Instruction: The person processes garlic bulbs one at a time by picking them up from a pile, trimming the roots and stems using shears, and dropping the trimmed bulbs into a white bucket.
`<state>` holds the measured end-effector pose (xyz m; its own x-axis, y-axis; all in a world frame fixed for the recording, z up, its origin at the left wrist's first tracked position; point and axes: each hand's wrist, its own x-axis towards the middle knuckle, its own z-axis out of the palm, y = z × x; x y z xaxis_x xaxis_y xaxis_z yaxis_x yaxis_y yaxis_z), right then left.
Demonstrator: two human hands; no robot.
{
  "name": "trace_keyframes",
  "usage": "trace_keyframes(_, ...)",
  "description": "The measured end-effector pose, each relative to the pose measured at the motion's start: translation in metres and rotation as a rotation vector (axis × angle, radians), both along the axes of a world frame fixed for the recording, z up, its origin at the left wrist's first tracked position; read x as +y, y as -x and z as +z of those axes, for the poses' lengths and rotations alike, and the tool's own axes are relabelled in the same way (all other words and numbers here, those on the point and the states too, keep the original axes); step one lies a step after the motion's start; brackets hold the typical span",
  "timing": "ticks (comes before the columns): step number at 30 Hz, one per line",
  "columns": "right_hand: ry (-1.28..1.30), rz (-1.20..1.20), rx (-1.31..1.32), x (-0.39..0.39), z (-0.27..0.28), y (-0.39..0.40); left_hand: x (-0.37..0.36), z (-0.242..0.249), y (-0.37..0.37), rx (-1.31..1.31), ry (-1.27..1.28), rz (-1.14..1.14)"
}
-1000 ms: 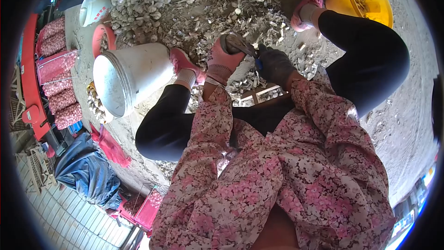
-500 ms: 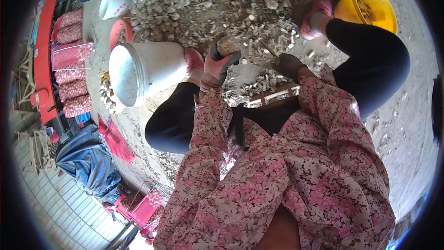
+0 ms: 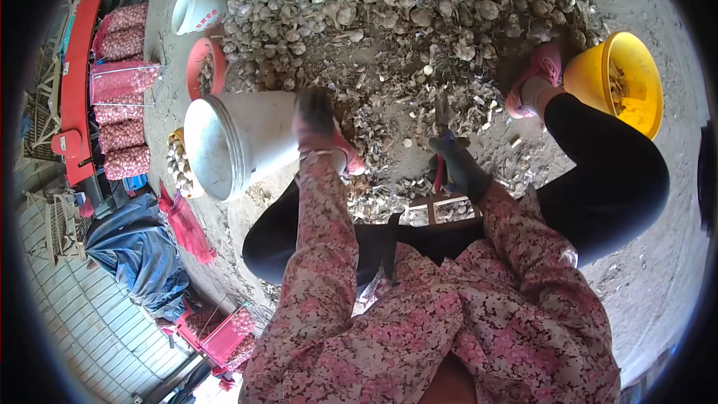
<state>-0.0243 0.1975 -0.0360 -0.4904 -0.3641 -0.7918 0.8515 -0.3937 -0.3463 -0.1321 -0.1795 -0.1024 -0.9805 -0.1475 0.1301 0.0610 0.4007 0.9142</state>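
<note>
Head view, left to right: what could go wrong by your left hand (image 3: 314, 116)?

— At centre-left it overlaps the white bucket (image 3: 258, 129). Blur hides your fingers, so I can't tell whether they grasp anything. Any bulb there could knock the wall and drop if your reach is short.

— And your right hand (image 3: 471, 172), just right of centre?

— It's closed around the shears (image 3: 439, 173), blades towards the top. Swing your left fingers back carelessly and they could meet those blades; loose stems nearby could snag them.

— The garlic bulbs (image 3: 449, 7)?

— Heaped across the top. Further right, your leg (image 3: 609, 179) sits close to the yellow bucket (image 3: 587, 78); shifting it might tip that.
</note>
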Motion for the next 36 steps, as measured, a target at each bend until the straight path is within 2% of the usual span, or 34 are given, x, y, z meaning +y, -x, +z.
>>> trace_keyframes(2,-0.023,0.012,0.031,-0.002,-0.017,0.003,0.112,0.074,0.039,-0.364,-0.747,0.468)
trace_keyframes(3,-0.066,0.056,0.059,-0.002,-0.019,0.003,0.113,0.062,0.056,-0.369,-0.752,0.47)
trace_keyframes(4,-0.108,0.1,0.086,-0.004,-0.021,0.003,0.112,0.041,0.084,-0.435,-0.611,0.401)
trace_keyframes(5,-0.085,0.042,0.007,-0.008,-0.022,0.0,0.11,0.016,0.113,-0.498,-0.468,0.332)
trace_keyframes(7,-0.077,0.033,-0.041,-0.01,-0.013,0.005,0.061,-0.07,0.175,-0.411,0.051,0.228)
trace_keyframes(8,-0.064,0.023,-0.082,-0.01,-0.012,0.007,0.059,-0.078,0.195,-0.42,0.048,0.229)
trace_keyframes(10,-0.062,0.009,-0.104,-0.013,-0.017,0.01,0.062,-0.085,0.232,-0.371,0.401,0.16)
trace_keyframes(11,-0.143,0.053,-0.03,-0.012,-0.014,0.013,0.061,-0.104,0.25,-0.379,0.398,0.158)
trace_keyframes(12,-0.224,0.098,0.044,-0.012,-0.014,0.014,0.059,-0.13,0.265,-0.44,0.53,0.303)
trace_keyframes(13,-0.157,0.041,-0.05,-0.015,-0.019,0.01,0.058,-0.148,0.273,-0.499,0.661,0.446)
trace_keyframes(14,-0.161,0.043,-0.06,-0.014,-0.019,0.015,0.073,-0.131,0.269,-0.509,0.659,0.443)
trace_keyframes(15,-0.152,0.065,-0.1,-0.012,-0.014,0.019,0.099,-0.087,0.261,-0.58,0.603,0.475)
trace_keyframes(16,-0.142,0.086,-0.14,-0.011,-0.013,0.021,0.116,-0.063,0.256,-0.65,0.548,0.507)
trace_keyframes(17,-0.132,0.072,-0.125,-0.01,-0.017,0.018,0.119,-0.071,0.254,-0.528,0.531,0.584)
trace_keyframes(18,-0.134,0.072,-0.128,-0.01,-0.021,0.016,0.116,-0.073,0.251,-0.531,0.53,0.583)
trace_keyframes(20,-0.166,0.033,-0.076,-0.009,-0.018,0.014,0.105,-0.062,0.239,-0.544,0.371,0.492)
trace_keyframes(21,-0.194,0.092,-0.067,-0.005,-0.012,0.02,0.097,-0.061,0.233,-0.573,0.412,0.593)
trace_keyframes(23,-0.189,0.051,-0.026,-0.005,-0.017,0.017,0.076,-0.089,0.213,-0.659,-0.103,0.499)
trace_keyframes(25,-0.164,-0.018,-0.013,-0.004,-0.015,0.015,0.071,-0.12,0.183,-1.134,-0.112,-0.071)
trace_keyframes(26,-0.162,-0.022,-0.009,-0.002,-0.013,0.016,0.075,-0.112,0.168,-1.13,-0.107,-0.074)
trace_keyframes(28,-0.205,0.029,-0.042,-0.001,-0.009,0.013,0.07,-0.103,0.128,-0.496,0.417,-0.209)
trace_keyframes(29,-0.185,0.016,-0.069,-0.002,-0.011,0.01,0.071,-0.108,0.134,-0.626,-0.223,0.072)
trace_keyframes(30,-0.188,0.021,-0.06,-0.003,-0.015,0.008,0.066,-0.11,0.142,-0.617,-0.227,0.075)
trace_keyframes(32,-0.185,0.047,-0.046,-0.003,-0.02,0.005,0.058,-0.098,0.163,-0.121,0.304,0.326)
trace_keyframes(33,-0.192,0.047,-0.044,-0.002,-0.02,0.006,0.053,-0.093,0.184,-0.12,0.296,0.327)
trace_keyframes(35,-0.218,0.021,-0.064,-0.005,-0.016,0.011,0.043,-0.086,0.227,-0.354,-0.334,0.491)
trace_keyframes(36,-0.221,0.023,-0.065,-0.006,-0.017,0.012,0.049,-0.077,0.24,-0.356,-0.338,0.493)
